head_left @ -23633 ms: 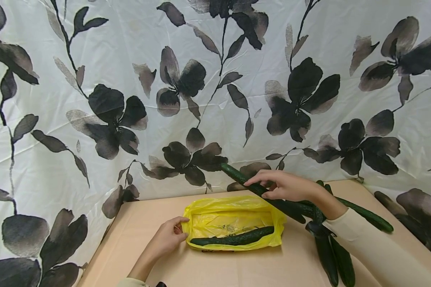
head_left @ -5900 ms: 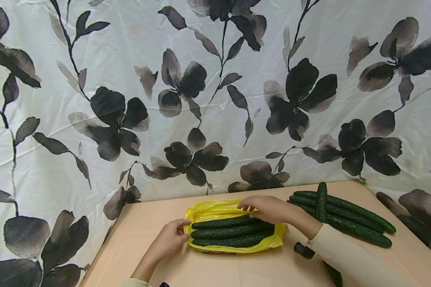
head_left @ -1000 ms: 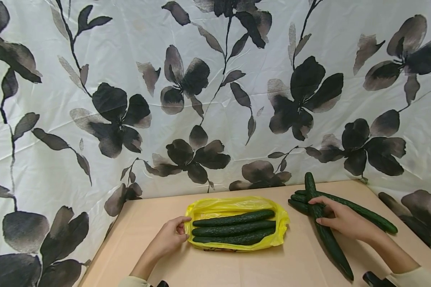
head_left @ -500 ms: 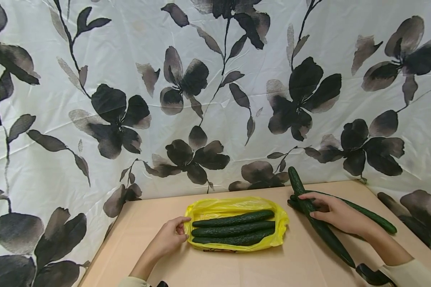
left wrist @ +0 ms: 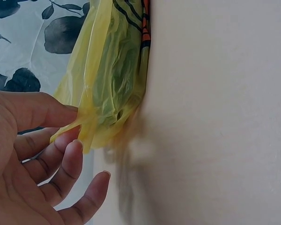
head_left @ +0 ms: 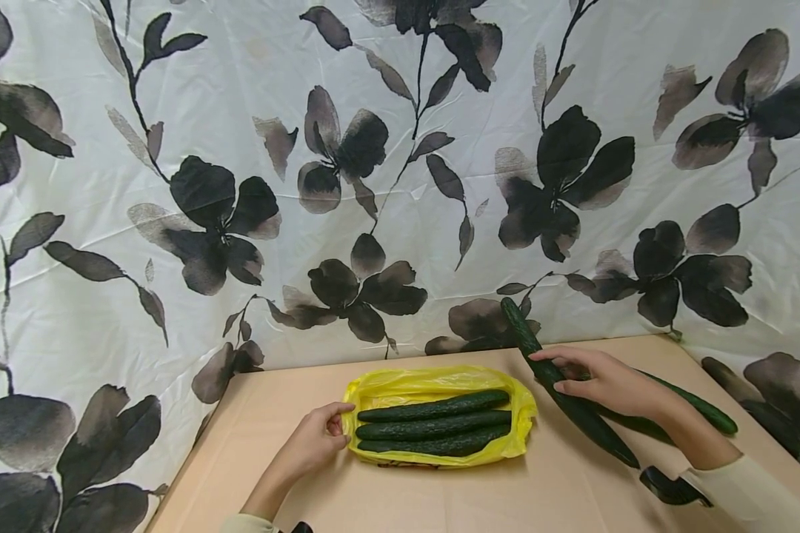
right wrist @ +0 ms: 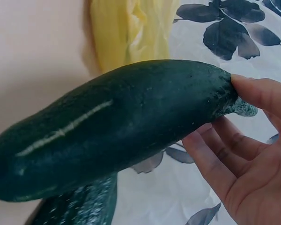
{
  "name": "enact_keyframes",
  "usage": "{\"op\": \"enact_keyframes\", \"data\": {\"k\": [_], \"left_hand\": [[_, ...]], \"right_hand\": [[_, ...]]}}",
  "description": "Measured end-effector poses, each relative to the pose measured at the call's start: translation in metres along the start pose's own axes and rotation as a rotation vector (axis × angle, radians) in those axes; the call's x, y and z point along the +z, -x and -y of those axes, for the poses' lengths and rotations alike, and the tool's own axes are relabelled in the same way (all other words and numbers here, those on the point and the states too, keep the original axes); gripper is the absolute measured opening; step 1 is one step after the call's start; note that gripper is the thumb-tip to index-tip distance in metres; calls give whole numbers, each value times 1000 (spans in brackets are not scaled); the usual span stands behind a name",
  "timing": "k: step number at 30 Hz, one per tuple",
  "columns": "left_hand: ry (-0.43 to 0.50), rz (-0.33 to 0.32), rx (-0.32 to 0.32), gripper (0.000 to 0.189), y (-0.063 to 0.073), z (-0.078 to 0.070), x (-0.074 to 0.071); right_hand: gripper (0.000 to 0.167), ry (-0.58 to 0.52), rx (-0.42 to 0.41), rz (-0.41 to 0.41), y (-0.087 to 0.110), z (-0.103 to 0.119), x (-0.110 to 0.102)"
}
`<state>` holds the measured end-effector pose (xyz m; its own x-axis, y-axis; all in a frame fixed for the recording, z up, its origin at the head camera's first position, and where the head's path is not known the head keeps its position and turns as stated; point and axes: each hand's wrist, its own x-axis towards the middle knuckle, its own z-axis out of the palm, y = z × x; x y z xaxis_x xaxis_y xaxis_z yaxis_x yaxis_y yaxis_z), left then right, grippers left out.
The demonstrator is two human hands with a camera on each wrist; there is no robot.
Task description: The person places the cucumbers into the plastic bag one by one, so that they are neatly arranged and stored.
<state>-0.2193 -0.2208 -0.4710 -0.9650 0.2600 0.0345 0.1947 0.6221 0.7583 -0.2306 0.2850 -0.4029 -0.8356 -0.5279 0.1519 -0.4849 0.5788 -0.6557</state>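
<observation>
My left hand [head_left: 316, 442] pinches the left end of a yellow plastic bag [head_left: 413, 381]; the left wrist view shows the bag's thin edge [left wrist: 84, 119] between thumb and fingers. Inside the opened bag lie three dark green cucumbers [head_left: 435, 428] side by side. To the right, my right hand [head_left: 607, 381] grips another long cucumber [head_left: 580, 422] by thumb and fingertips, slanting from upper left to lower right. In the right wrist view this cucumber [right wrist: 131, 122] fills the middle, with the bag [right wrist: 126, 33] behind it.
More cucumbers [head_left: 696, 403] lie on the table at the right, partly hidden behind my right hand and forearm. The pale table [head_left: 293, 385] ends at a white curtain [head_left: 387, 66] printed with dark flowers. A black strap [head_left: 673, 488] sits at my right wrist.
The cucumber in my right hand has moved left, off the others toward the bag. Since the oldest frame, the bag has gone from one cucumber to three. My left hand has kept its place.
</observation>
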Motion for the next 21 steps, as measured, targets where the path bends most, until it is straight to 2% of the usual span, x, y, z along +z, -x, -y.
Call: {"op": "enact_keyframes", "data": {"k": [8,13,21], "left_hand": [[4,9,3,53,1,-2,-1],[12,8,10,54,2,-3,-1],[10,3,5,53,2,-3,-1]], "right_hand": [[52,-42,-24,60,-18,19,-4],[51,-25,-53,78,-32,29,-4],[47,-61,-83,100,-52,43,-2]]}}
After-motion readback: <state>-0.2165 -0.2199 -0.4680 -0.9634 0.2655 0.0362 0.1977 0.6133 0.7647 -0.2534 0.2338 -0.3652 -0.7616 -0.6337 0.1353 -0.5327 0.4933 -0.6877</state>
